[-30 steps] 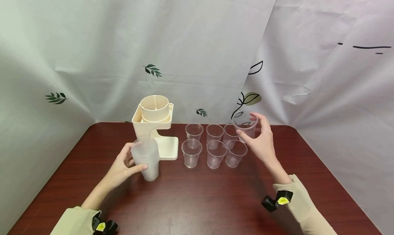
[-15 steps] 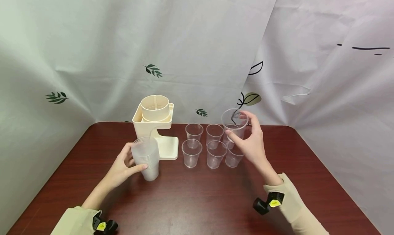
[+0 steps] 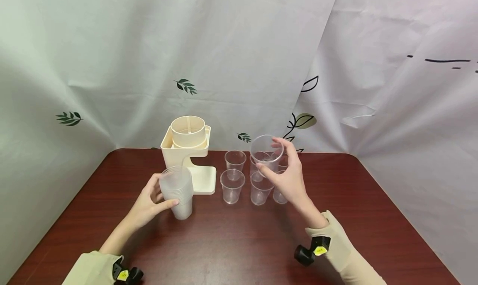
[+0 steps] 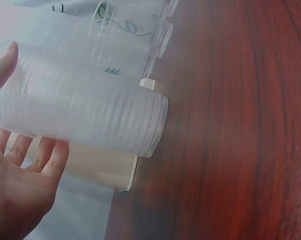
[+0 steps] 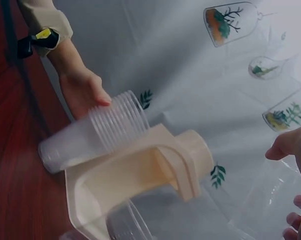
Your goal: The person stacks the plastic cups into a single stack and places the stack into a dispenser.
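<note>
My left hand (image 3: 147, 204) grips a nested stack of clear plastic cups (image 3: 181, 196), thumb on the near side and fingers behind. In the left wrist view the stack's ridged rims (image 4: 20, 95) lie between thumb and fingers, and its base stands at the table. A single clear plastic cup (image 3: 261, 146) is held near its rim between the thumb and fingers of my right hand (image 3: 289, 179). It is raised and overlaps the standing cups behind it. Several like cups (image 3: 232, 187) stand upright in two rows, those on the right partly hidden by this hand.
A cream-coloured stand (image 3: 173, 155) with a round holder on top (image 3: 188, 137) and a flat base tray (image 3: 204, 179) stands behind the stack, left of the cup rows. A patterned white curtain (image 3: 242, 69) hangs beyond the brown table (image 3: 224, 247).
My right hand has moved left with its cup, from right of the standing cups to over the middle ones. My left hand and the stack have stayed in place.
</note>
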A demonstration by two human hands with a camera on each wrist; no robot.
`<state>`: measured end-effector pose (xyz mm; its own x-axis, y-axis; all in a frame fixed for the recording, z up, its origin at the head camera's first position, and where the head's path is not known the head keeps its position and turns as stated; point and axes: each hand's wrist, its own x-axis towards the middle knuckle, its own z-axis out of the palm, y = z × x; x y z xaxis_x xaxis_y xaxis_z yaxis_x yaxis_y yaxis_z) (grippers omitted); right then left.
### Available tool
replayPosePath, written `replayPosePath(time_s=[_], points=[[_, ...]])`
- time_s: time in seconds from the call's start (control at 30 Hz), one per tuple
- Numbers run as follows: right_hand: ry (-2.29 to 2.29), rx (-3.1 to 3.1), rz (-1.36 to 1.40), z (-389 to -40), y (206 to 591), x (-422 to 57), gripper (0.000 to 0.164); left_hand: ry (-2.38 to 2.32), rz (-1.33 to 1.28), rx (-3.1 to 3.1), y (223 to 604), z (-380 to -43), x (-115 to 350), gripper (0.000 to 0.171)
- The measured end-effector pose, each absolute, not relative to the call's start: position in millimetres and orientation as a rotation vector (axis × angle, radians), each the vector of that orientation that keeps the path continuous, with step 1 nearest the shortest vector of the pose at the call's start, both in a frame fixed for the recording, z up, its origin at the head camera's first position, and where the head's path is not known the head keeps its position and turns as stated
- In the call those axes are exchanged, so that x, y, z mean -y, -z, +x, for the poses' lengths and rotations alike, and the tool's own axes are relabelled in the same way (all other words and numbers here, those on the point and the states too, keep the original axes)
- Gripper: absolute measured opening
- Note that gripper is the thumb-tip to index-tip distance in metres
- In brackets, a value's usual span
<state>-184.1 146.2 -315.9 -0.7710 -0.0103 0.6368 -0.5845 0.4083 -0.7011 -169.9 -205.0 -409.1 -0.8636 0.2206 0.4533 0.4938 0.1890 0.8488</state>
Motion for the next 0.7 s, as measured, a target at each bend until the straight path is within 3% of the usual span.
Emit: replayPosePath(time_s=[0.7], points=[[-1.502, 2.151, 0.556, -188.9, 314.6, -111.3, 0.066, 1.730, -0.674, 2.247, 409.7, -169.9, 205.0, 0.061]])
